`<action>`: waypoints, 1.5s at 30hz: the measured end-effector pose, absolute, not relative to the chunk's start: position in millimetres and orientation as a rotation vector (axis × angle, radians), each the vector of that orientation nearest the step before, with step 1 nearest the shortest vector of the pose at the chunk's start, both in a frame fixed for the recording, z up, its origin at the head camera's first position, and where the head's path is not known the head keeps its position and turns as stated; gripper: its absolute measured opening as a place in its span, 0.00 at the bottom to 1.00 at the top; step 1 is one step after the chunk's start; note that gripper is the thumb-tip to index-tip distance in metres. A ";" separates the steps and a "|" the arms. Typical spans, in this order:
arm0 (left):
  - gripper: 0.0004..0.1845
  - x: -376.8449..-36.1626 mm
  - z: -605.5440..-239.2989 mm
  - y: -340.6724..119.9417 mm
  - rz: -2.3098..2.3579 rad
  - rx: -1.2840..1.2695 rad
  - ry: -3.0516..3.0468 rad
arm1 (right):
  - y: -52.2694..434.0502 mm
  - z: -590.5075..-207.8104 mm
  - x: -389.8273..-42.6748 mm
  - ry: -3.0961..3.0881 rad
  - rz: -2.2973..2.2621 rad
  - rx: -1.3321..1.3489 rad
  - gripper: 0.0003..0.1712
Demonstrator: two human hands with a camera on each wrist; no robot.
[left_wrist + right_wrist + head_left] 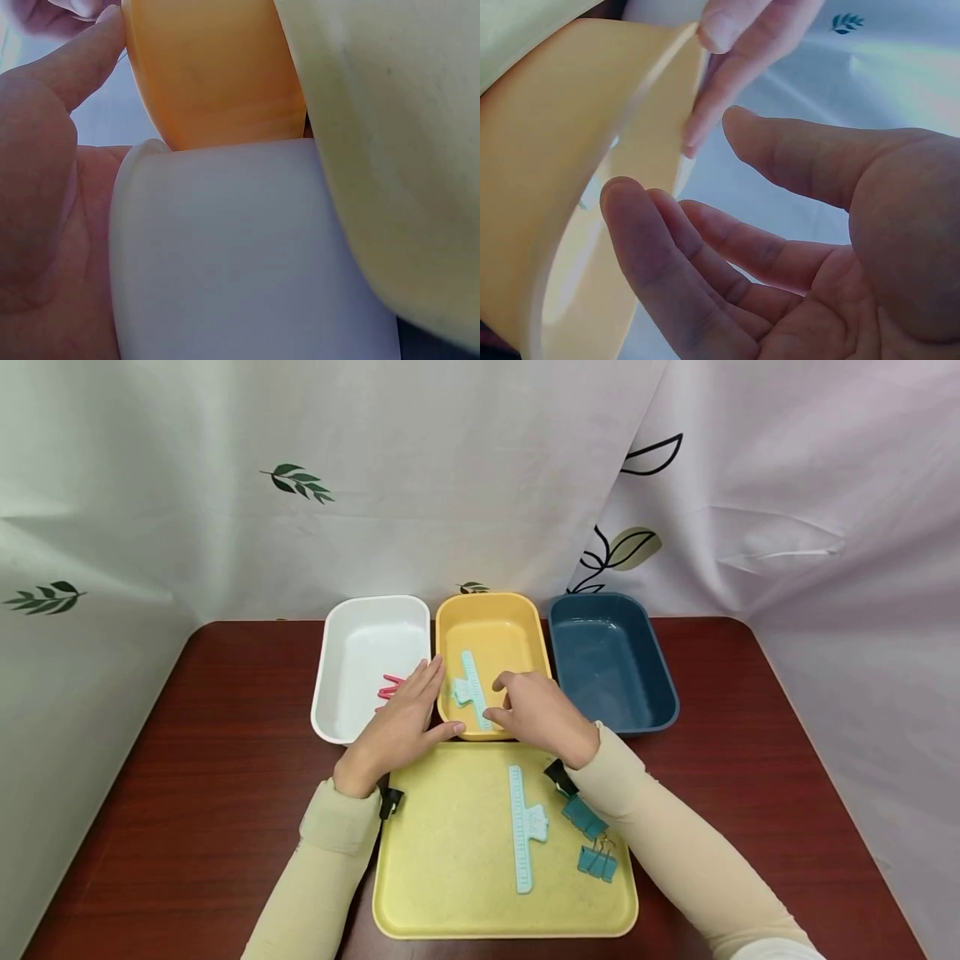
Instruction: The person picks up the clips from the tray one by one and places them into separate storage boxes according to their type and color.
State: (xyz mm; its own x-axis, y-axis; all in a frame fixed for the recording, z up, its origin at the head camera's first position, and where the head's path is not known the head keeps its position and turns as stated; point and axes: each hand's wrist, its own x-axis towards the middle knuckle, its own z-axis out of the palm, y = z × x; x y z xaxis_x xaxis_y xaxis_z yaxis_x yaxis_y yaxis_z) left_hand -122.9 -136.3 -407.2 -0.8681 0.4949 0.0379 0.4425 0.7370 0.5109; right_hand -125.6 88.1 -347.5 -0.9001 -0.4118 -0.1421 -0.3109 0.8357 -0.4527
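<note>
My left hand (405, 718) lies over the near right part of the white bin (321, 693), its fingers straight along the wall beside the yellow bin. Its thumb touches the near rim of the yellow bin (217, 82). Over the yellow bin hangs my right hand (542, 710), thumb and fingers apart and loosely bent, with nothing between them in the right wrist view. Below it, a mint clip with a ruler edge (471, 681) lies inside the yellow bin. Red clothespins (390, 687) in the white bin are partly covered by my left hand.
A yellow tray (442, 860) in front carries a second mint ruler clip (521, 835), teal binder clips (597, 863) and a black binder clip (561, 776) beside my right sleeve. Another black clip (390, 802) sits at its left edge. The blue bin (611, 668) stands at right.
</note>
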 end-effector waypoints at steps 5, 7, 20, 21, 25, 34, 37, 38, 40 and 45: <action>0.49 -122.6 -408.3 -136.9 0.796 0.756 2.833 | 94.9 -344.3 -114.8 2.815 -0.644 -0.562 0.22; 0.49 -122.7 -408.8 -137.0 0.800 0.755 2.832 | 97.7 -343.5 -110.6 2.826 -0.659 -0.563 0.22; 0.49 -122.5 -409.8 -138.7 0.795 0.767 2.839 | 117.4 -343.5 -82.8 2.818 -0.758 -0.622 0.19; 0.49 -122.9 -410.1 -138.7 0.793 0.772 2.841 | 118.7 -344.4 -81.1 2.816 -0.758 -0.628 0.18; 0.49 -123.4 -410.8 -138.8 0.798 0.775 2.842 | 123.1 -347.1 -75.0 2.807 -0.738 -0.651 0.17; 0.49 -124.4 -411.0 -138.4 0.793 0.788 2.847 | 132.3 -358.9 -60.1 2.728 -0.684 -0.761 0.20; 0.49 -124.9 -411.2 -138.0 0.794 0.793 2.845 | 137.3 -365.2 -56.3 2.680 -0.662 -0.847 0.22; 0.49 -125.0 -411.1 -137.9 0.795 0.792 2.843 | 138.8 -367.3 -55.2 2.669 -0.650 -0.877 0.23; 0.49 -124.9 -411.1 -138.0 0.792 0.789 2.842 | 141.4 -371.1 -53.1 2.644 -0.628 -0.923 0.24; 0.49 -124.8 -410.7 -138.0 0.794 0.788 2.841 | 145.9 -378.7 -46.9 2.587 -0.553 -1.024 0.26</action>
State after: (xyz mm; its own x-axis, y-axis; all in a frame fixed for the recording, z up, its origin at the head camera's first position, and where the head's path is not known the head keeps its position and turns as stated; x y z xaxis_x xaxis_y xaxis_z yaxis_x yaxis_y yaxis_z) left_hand -124.8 -138.0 -410.7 -0.8631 0.5023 0.0518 0.4563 0.7320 0.5059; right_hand -46.9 145.9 -378.7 -0.6994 -0.7016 -0.1363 -0.5845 0.6712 -0.4559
